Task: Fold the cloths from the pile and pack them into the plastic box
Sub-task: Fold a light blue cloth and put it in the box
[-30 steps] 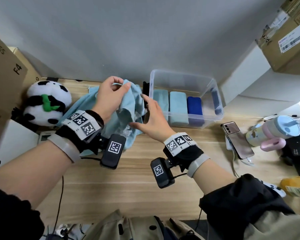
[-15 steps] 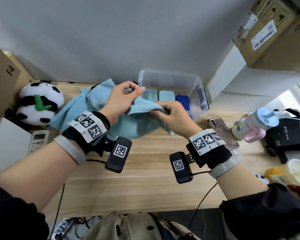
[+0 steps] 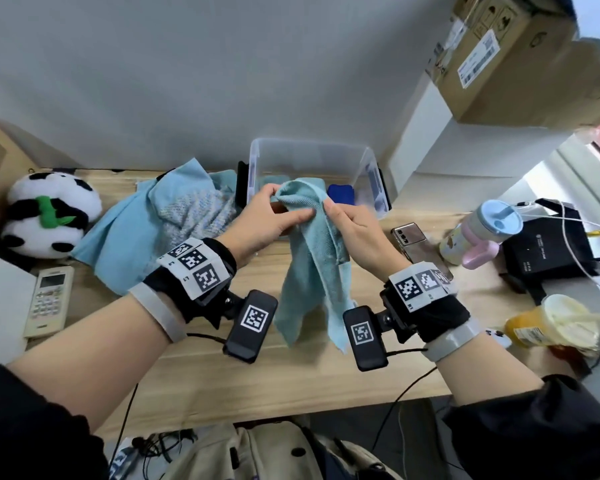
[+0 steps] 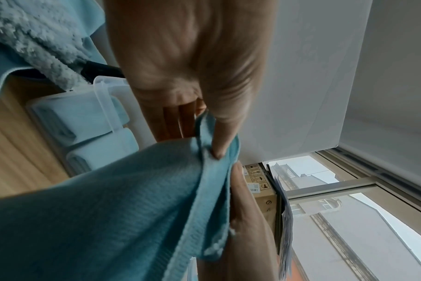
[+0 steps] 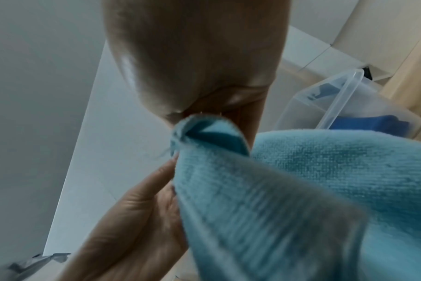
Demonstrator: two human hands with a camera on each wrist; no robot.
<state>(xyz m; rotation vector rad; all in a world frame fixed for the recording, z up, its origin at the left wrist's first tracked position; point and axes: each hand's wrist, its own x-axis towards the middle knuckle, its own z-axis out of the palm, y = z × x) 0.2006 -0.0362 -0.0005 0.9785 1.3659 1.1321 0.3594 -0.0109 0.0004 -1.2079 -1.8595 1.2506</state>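
A wooden desk [image 3: 291, 382] holds a clear plastic box [image 3: 312, 157] with folded cloths already packed inside and a pile of blue cloths [image 3: 146, 223] to its left. A teal cloth [image 3: 312, 258], half a second ago draped low over the pile, now hangs lifted in front of the box. The left hand [image 3: 267, 220] and right hand [image 3: 354, 226] each pinch its top edge close together, so folding can likely begin
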